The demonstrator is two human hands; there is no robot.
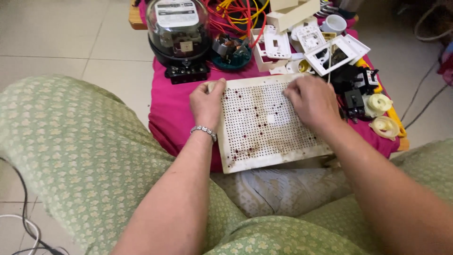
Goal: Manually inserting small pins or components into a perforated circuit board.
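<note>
Head view: a white perforated board (264, 125), stained brown and dotted with dark red marks, is seen lying tilted at the near edge of a low counter covered by a pink cloth (165, 118), its near corner overhanging toward the person's lap.

The left hand (206, 103) is closed around the board's left edge near the far corner, thumb on top; a silver bracelet (204, 131) is worn on that wrist. The right hand (314, 100) is laid on the board's far right part, fingers curled down onto the holes near the far edge; whether anything small is pinched under the fingertips cannot be told.

Beyond the board's far left corner, a glass-domed electric meter (179, 35) on a black base is placed on the cloth. Just right of the meter, a small teal round part (231, 52) is seen, with a tangle of red and yellow wires (236, 16) behind it. Beyond the board's far edge, white switch plates (330, 52) are piled. Right of the board, black switch parts (356, 87) and two cream round fittings (383, 115) are spread, close to the right hand.

Nearer than the board, green patterned trousers (71, 151) cover both knees, and a tiled floor (61, 42) is seen left of the counter.
</note>
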